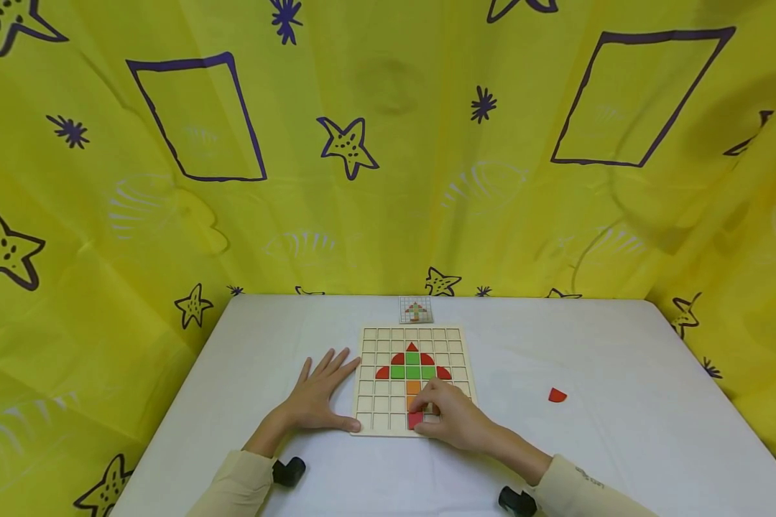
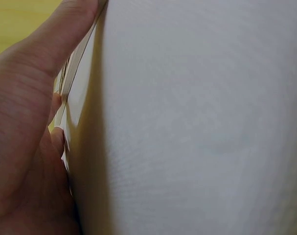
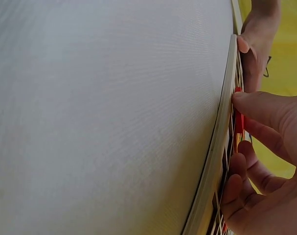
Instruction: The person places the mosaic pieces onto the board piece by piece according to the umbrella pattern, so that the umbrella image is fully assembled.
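Note:
A wooden grid board (image 1: 381,334) lies on the table, bearing red, green and orange tiles in an arrow-like shape. My left hand (image 1: 320,398) rests flat at its left side, fingers spread, with thumb and fingertips touching the edge. My right hand (image 1: 455,420) is over the lower part of the board. Its thumb and index finger pinch a red square tile (image 1: 415,421) in the bottom row, below the orange tiles (image 1: 413,387). In the right wrist view that red tile (image 3: 239,117) shows edge-on between thumb and finger. The right hand hides some nearby cells.
A loose red quarter-round tile (image 1: 557,396) lies on the white table (image 1: 621,345) to the right. Behind the board is a small pattern card (image 1: 416,310) showing a similar coloured figure. A yellow curtain (image 1: 388,215) hangs behind and at both sides.

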Tool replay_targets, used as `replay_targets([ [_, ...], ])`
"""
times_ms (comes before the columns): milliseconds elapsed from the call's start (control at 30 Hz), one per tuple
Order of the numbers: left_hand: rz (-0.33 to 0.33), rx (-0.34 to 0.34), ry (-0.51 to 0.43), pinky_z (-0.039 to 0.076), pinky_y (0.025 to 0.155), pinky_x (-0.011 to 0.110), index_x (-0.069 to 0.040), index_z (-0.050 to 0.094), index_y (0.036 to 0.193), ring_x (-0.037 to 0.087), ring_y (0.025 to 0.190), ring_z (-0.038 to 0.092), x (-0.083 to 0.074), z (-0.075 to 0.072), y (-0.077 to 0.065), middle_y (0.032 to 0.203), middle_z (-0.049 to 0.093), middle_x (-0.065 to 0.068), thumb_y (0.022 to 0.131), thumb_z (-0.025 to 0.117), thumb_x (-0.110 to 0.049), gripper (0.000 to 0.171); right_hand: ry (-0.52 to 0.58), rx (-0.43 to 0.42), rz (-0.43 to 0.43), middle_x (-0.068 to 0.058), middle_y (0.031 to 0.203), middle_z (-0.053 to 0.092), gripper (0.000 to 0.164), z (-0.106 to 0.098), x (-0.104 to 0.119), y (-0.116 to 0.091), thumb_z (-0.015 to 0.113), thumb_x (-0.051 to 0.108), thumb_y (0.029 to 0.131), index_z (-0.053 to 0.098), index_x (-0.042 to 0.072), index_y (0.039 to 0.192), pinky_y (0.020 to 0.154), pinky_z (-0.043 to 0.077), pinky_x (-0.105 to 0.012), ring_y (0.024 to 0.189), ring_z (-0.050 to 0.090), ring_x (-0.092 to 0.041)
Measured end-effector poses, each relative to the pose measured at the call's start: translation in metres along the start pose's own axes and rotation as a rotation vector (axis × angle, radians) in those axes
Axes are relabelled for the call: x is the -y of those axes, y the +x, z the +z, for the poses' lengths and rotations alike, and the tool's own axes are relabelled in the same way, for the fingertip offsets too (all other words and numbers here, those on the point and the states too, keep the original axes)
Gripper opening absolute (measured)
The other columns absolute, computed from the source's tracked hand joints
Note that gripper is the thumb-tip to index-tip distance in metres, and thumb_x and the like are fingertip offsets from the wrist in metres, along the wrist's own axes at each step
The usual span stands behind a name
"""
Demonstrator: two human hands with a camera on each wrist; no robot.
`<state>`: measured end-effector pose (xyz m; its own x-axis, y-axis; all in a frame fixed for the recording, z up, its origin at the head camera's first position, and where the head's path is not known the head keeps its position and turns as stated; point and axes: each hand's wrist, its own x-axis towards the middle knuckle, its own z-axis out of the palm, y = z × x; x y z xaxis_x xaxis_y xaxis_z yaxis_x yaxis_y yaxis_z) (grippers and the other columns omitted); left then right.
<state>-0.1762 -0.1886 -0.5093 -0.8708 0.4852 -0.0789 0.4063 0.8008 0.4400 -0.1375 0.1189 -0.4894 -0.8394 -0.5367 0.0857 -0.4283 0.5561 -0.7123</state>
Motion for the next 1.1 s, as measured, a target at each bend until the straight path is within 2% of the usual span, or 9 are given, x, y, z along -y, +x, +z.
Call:
replay_targets([
  [267, 0.009, -0.006, -0.007, -0.004, 0.119, 0.071, -0.02, 0.034, 0.162, 0.039, 0.157, 0.005, -0.001, -0.002, -0.001, 0.171, 0.019, 0.01, 0.068, 0.083, -0.069, 0.117, -0.01, -0.001, -0.012, 0.006, 0.094, 0.057, 0.016, -0.001, 0.001, 0.0, 0.084, 0.017, 0.085, 0.075, 0.017, 0.098, 0.07, 0.043, -0.025, 0.082, 0.05, -0.013],
  [500, 0.016, -0.006, -0.003, -0.004, 0.118, 0.071, -0.02, 0.033, 0.162, 0.04, 0.157, 0.006, -0.001, -0.003, 0.0, 0.171, 0.018, 0.011, 0.069, 0.083, -0.069, 0.117, -0.049, 0.011, 0.012, 0.007, 0.091, 0.056, 0.017, -0.001, 0.002, 0.0, 0.084, 0.016, 0.085, 0.075, 0.017, 0.1, 0.069, 0.042, -0.024, 0.079, 0.049, -0.012],
  [633, 0.023, -0.015, -0.001, -0.003, 0.118, 0.072, -0.019, 0.033, 0.162, 0.041, 0.157, 0.007, -0.001, -0.003, -0.001, 0.171, 0.019, 0.012, 0.069, 0.083, -0.069, 0.117, -0.015, 0.012, -0.007, 0.005, 0.092, 0.057, 0.019, -0.003, 0.002, -0.002, 0.083, 0.014, 0.085, 0.075, 0.015, 0.102, 0.069, 0.043, -0.024, 0.078, 0.049, -0.012],
  [733, 0.038, -0.035, -0.009, -0.002, 0.118, 0.073, -0.017, 0.034, 0.162, 0.043, 0.156, 0.009, 0.001, -0.001, -0.001, 0.17, 0.021, 0.014, 0.069, 0.083, -0.069, 0.117, 0.025, 0.013, -0.034, 0.003, 0.095, 0.059, 0.021, -0.008, 0.0, -0.005, 0.083, 0.014, 0.086, 0.074, 0.015, 0.105, 0.069, 0.045, -0.024, 0.079, 0.051, -0.013],
  [933, 0.048, -0.061, -0.021, -0.003, 0.118, 0.071, -0.021, 0.033, 0.163, 0.04, 0.157, 0.008, 0.008, 0.007, 0.0, 0.171, 0.019, 0.011, 0.066, 0.08, -0.076, 0.121, 0.07, -0.017, -0.065, -0.001, 0.097, 0.06, 0.026, -0.025, -0.008, -0.015, 0.082, 0.016, 0.088, 0.073, 0.013, 0.113, 0.067, 0.048, -0.026, 0.083, 0.055, -0.02],
  [1100, 0.047, -0.073, -0.022, -0.003, 0.118, 0.071, -0.022, 0.033, 0.163, 0.039, 0.157, 0.008, 0.011, 0.011, 0.0, 0.171, 0.019, 0.009, 0.065, 0.08, -0.077, 0.122, 0.033, -0.09, -0.04, -0.001, 0.104, 0.063, 0.03, -0.044, -0.019, -0.028, 0.084, 0.017, 0.087, 0.073, 0.013, 0.114, 0.07, 0.052, -0.026, 0.084, 0.057, -0.019],
])
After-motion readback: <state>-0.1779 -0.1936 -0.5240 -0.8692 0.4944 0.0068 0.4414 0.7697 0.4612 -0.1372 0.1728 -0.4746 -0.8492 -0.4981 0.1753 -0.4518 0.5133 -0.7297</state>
